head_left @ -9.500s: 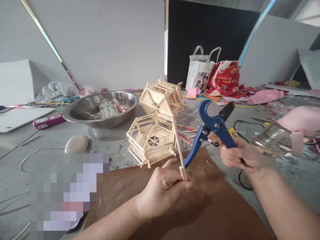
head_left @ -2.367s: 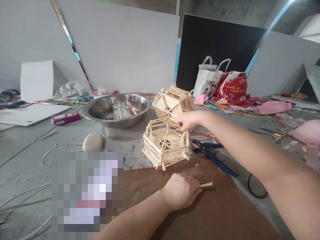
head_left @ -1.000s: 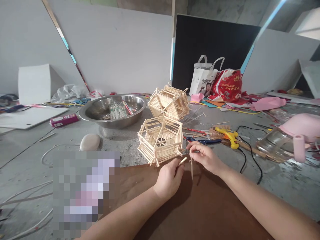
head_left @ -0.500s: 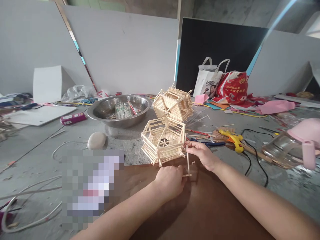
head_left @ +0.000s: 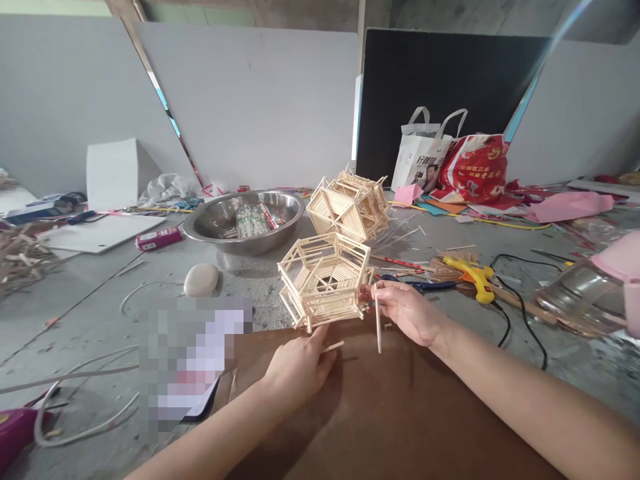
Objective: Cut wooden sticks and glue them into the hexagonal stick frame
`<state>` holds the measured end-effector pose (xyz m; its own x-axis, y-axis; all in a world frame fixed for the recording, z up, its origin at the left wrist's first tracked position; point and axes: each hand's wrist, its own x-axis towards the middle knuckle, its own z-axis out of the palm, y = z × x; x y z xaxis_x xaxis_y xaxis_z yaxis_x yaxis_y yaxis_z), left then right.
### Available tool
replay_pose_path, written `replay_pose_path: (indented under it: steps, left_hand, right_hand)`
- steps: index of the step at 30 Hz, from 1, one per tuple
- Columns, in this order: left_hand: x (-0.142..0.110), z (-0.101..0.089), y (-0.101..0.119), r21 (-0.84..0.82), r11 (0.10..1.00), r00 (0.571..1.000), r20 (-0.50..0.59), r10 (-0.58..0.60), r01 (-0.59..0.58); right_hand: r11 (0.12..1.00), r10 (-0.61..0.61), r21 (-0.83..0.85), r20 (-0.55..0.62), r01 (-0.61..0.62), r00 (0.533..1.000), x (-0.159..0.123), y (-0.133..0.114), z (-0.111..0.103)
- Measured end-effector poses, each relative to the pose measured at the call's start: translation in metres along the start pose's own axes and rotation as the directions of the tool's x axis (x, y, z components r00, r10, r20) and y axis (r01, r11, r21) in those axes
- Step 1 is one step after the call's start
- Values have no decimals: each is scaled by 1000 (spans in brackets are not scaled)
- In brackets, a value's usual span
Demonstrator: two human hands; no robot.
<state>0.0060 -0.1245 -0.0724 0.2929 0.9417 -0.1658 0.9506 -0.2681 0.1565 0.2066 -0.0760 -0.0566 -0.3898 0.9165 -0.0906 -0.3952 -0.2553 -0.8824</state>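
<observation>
stick (head_left: 379,328) — pinched in half-curled right hand (head_left: 413,315)

- Grey floor (head_left: 260,283), littered with scraps toward the back.
- Tall pale panel (head_left: 250,100) along the rear, black board (head_left: 383,93) to its right.
- White bag (head_left: 407,167), upright before the black board; just right, a bulging red bag (head_left: 473,170) with yellow print.
- Pink paper (head_left: 575,208), crumpled, farther right.
- Clear bottle (head_left: 565,293) with pink top, lying at the right edge, partly cut off.
- Purple pack (head_left: 160,239), left of centre, beside a flat white sheet (head_left: 105,233).
- Smooth, rounded white object (head_left: 201,280), nearer the front.
- Pale cable (head_left: 90,377), looped at lower left.
</observation>
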Motion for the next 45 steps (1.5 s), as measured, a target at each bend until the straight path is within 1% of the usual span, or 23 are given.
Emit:
replay_pose_path:
  steps: [2, 7, 10, 14, 18, 21, 22, 23, 25, 27, 28, 29, 31, 33, 34, 35, 36, 37, 39, 40, 41, 43, 45]
  left_hand:
    - [-3, 3, -5, 52, 999, 1000, 8, -15, 14]
    - [-9, 12, -8, 140, 987, 996, 49, 71, -77]
    - [-10, 14, -7, 165, 984, 997, 42, 59, -66]
    - [-5, 14, -9, 195, 979, 998, -16, 69, -65]
    - [2, 17, -16, 239, 969, 994, -69, 81, -62]
    - [1, 22, -22, 295, 951, 972, -183, 148, -89]
    - [0, 24, -24, 324, 939, 948, -246, 200, -114]
    - [-2, 25, -25, 359, 922, 909, -320, 269, -146]
    - [-5, 26, -27, 430, 874, 779, -458, 427, -226]
    - [-8, 24, -27, 479, 825, 647, -533, 546, -301]
    - [-8, 23, -27, 492, 804, 598, -548, 584, -334]
    - [-9, 22, -27, 500, 786, 563, -554, 613, -364]
    - [-9, 20, -27, 507, 762, 517, -561, 646, -403]
    - [-11, 20, -28, 505, 750, 499, -560, 661, -427]
    - [-13, 20, -28, 499, 749, 513, -545, 663, -437]
    - [-16, 20, -28, 486, 755, 551, -518, 655, -440]
    - [-21, 20, -27, 463, 773, 617, -472, 629, -434]
    - [-27, 20, -24, 427, 807, 710, -407, 574, -408]
    - [-42, 19, -16, 330, 901, 914, -193, 357, -283]
    - [-51, 19, -10, 279, 941, 972, -77, 223, -194]
    - [-60, 19, -4, 238, 960, 989, 40, 140, -145]
    - [-73, 20, 6, 212, 976, 979, 203, 14, -58]
    - [-78, 21, 13, 232, 973, 967, 247, -67, 8]
  right_hand:
    - [1000, 5, 12, -12, -5, 1000, -1, -1, 3]
    - [999, -32, 9, -17, 32, 999, 7, -10, 9]
    - [999, -36, -6, -20, 36, 999, 12, -18, 13]
    - [1000, -12, 18, -21, 13, 1000, 9, -24, 18]
    - [997, 7, 78, -26, -5, 1000, -4, -17, 19]
    - [994, 13, 113, -52, -7, 999, -16, -5, 17]
    - [992, 10, 126, -54, -3, 998, -19, -1, 17]
    - [991, 6, 137, -49, 0, 999, -23, 2, 16]
    - [989, 8, 148, -27, -4, 1000, -31, 9, 15]
    - [990, 22, 143, -16, -19, 1000, -39, 14, 14]
    - [990, 26, 137, -20, -23, 999, -42, 16, 14]
    - [991, 26, 133, -26, -22, 999, -45, 17, 14]
    - [991, 18, 132, -30, -13, 999, -48, 20, 14]
    - [990, 8, 138, -18, -5, 1000, -50, 21, 14]
    - [990, 4, 143, -11, -3, 1000, -50, 22, 15]
    - [989, 2, 145, -6, -1, 1000, -50, 23, 16]
    - [989, 1, 146, -3, 0, 1000, -50, 23, 16]
    - [989, 0, 146, -3, 1, 1000, -49, 24, 17]
    - [990, 1, 143, 0, -1, 1000, -49, 25, 18]
    - [990, 3, 141, 4, -3, 1000, -49, 25, 19]
    - [990, 4, 139, 8, -5, 1000, -49, 25, 19]
    - [990, 4, 138, 16, -6, 1000, -49, 24, 19]
    - [990, 5, 144, 23, -8, 1000, -48, 21, 20]
